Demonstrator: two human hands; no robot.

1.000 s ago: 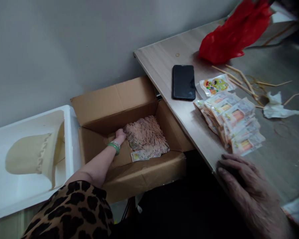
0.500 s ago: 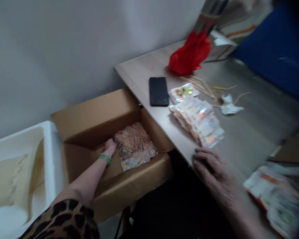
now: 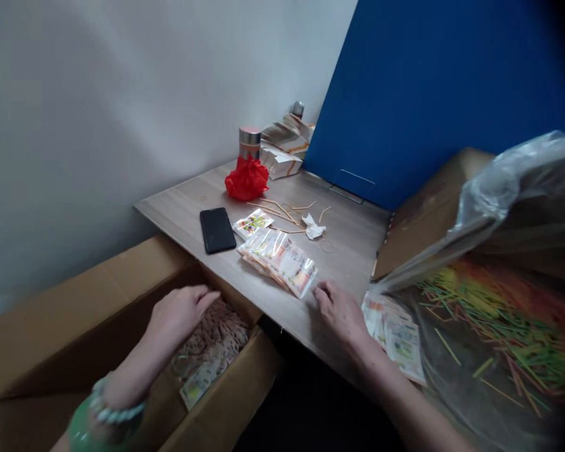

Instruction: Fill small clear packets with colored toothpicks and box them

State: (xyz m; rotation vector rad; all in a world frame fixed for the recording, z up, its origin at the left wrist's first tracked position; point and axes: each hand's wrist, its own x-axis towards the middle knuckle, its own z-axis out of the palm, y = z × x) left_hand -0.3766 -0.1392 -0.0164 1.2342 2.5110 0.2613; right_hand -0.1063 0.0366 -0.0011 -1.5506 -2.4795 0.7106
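My left hand [image 3: 181,314] is above the cardboard box [image 3: 98,276], its fingers loosely bent with a gap at the tips and nothing visible in them. Below it in the box lies a dense heap of small clear-wrapped packets [image 3: 221,333]. My right hand [image 3: 339,312] is low over the table edge, fingers loosely bent and apart, holding nothing that I can see. Just beyond its fingertips lies a fanned row of printed clear packets [image 3: 280,258]. Another printed packet [image 3: 253,223] lies behind that row. More packets [image 3: 395,333] lie to the right of my right forearm.
A black phone [image 3: 217,230] lies near the table's left edge. Behind are a red plastic bag [image 3: 247,179] around a metal cylinder, bent straws [image 3: 282,212] and crumpled tissue [image 3: 313,227]. A blue panel [image 3: 433,94] stands behind. Right, clear plastic [image 3: 489,182] surrounds colourful thin sticks [image 3: 494,320].
My left hand has come up out of the box, from beside the heap to above it. The view has swung right, showing the colourful sticks. My right hand stays near the packet row.
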